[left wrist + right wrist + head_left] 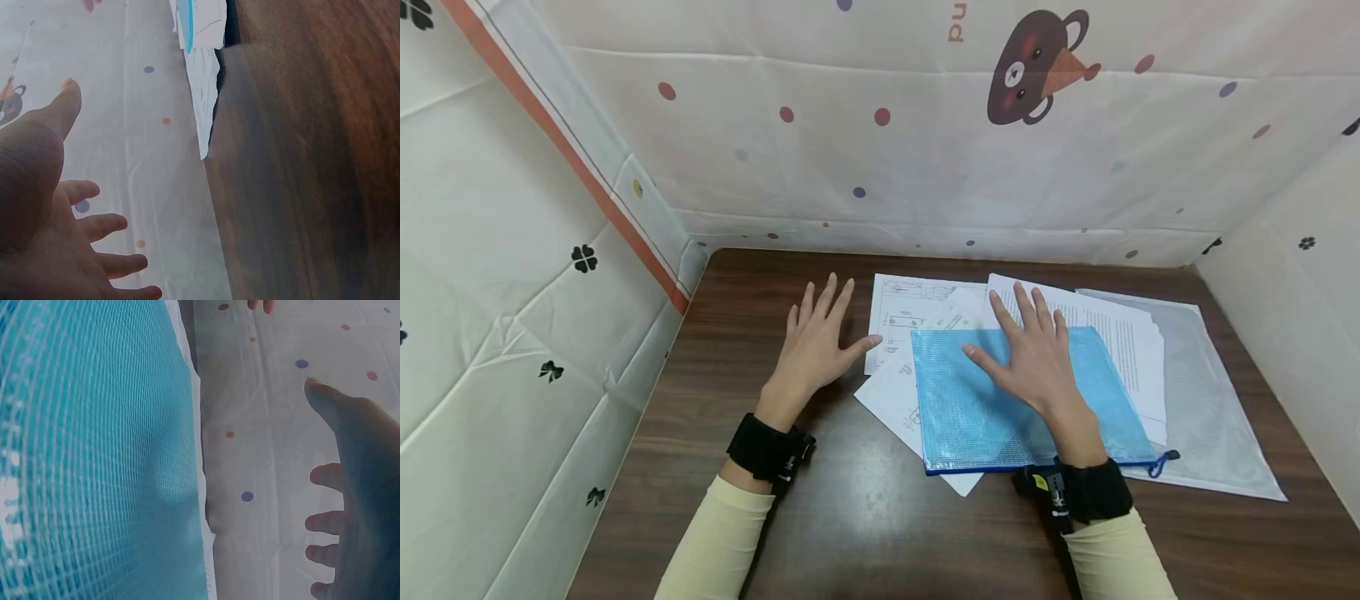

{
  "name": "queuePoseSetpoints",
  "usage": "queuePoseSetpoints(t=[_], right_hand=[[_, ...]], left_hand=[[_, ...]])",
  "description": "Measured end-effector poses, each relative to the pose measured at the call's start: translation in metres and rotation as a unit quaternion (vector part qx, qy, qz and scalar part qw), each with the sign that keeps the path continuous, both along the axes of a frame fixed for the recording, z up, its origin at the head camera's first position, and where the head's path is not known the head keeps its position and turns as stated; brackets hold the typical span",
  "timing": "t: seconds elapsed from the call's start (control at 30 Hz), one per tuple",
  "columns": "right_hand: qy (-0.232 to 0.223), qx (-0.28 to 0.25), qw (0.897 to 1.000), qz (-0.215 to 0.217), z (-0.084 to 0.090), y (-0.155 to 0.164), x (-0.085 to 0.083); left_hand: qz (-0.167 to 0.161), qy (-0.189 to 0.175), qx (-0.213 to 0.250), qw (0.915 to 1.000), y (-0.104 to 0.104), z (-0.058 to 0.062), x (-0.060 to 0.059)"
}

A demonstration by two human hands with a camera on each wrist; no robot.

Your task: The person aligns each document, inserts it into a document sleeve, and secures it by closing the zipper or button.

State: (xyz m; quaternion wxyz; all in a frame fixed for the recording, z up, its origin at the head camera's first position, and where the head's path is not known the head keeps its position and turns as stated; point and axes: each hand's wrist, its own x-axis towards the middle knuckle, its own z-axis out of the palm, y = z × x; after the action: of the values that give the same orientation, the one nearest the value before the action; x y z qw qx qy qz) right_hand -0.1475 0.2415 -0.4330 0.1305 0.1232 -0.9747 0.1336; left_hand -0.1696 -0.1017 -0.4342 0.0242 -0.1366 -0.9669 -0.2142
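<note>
left hand (815,350): mine, flat over the bare table (715,392), fingers straight and spread, holding nothing. my thumb tip is at the left edge of the papers (910,321). the left wrist view shows my palm (37,206) lifted a little off the wood, so i cannot tell if it touches.
papers: loose sheets with drawings and print, fanned crookedly under the pouch (1000,400), corners poking out left and below.
pouch: blue mesh, zip edge toward me, lying on the papers at the table's middle.
right hand (1033,358): mine, fingers straight, spread over the pouch's upper half, gripping nothing. the right wrist view shows a gap between palm (362,487) and mesh (94,456), so contact is unsure.
grey pouch (1210,400): furthest right, partly under the papers.
doing it well: i judge the pouch should be pinned flat with my right hand while the left squares the sheets, pushing gently so nothing creases or slides off.
pose: both forearms come in from my edge, wrists straight, hands level and near each other.
</note>
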Motion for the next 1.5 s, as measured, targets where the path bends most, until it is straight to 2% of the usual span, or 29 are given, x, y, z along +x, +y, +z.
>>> queuePoseSetpoints(t=[0.17, 0.33, 0.4, 0.47, 0.63, 0.8, 0.93, 1.1, 1.23, 1.5], right_hand=[[-0.001, -0.001, 1.0, 0.002, -0.001, -0.001, 0.0], [-0.007, 0.0, 1.0, 0.005, -0.001, -0.001, 0.0], [-0.009, 0.001, 1.0, 0.007, -0.001, -0.001, 0.0], [-0.011, 0.003, 1.0, 0.009, -0.002, -0.001, 0.0], [-0.015, 0.016, 1.0, 0.013, -0.004, -0.001, 0.0], [-0.026, 0.028, 0.999, 0.015, -0.006, -0.002, 0.001], [-0.042, 0.032, 0.998, 0.024, -0.007, -0.002, 0.0], [-0.056, 0.033, 0.997, 0.028, -0.007, -0.003, 0.0], [-0.059, 0.013, 0.998, 0.022, -0.005, -0.004, 0.001], [-0.057, -0.017, 0.998, 0.021, 0.001, -0.005, 0.005]], left_hand=[[0.001, -0.003, 0.0, 1.0, 0.0, -0.001, 0.001], [-0.012, -0.016, -0.032, 0.9993, 0.007, 0.001, 0.004], [-0.04, -0.027, -0.049, 0.9976, 0.015, 0.001, 0.008], [-0.081, -0.041, -0.057, 0.9942, 0.028, 0.001, 0.014], [-0.192, -0.07, -0.069, 0.9764, 0.067, 0.001, 0.037], [-0.251, -0.06, -0.12, 0.9586, 0.096, -0.001, 0.062], [-0.291, -0.042, -0.129, 0.947, 0.111, -0.011, 0.075], [-0.307, -0.039, -0.133, 0.9415, 0.118, -0.021, 0.084], [-0.306, -0.052, -0.153, 0.9382, 0.119, -0.02, 0.087], [-0.325, -0.064, -0.154, 0.9306, 0.122, -0.013, 0.09]])
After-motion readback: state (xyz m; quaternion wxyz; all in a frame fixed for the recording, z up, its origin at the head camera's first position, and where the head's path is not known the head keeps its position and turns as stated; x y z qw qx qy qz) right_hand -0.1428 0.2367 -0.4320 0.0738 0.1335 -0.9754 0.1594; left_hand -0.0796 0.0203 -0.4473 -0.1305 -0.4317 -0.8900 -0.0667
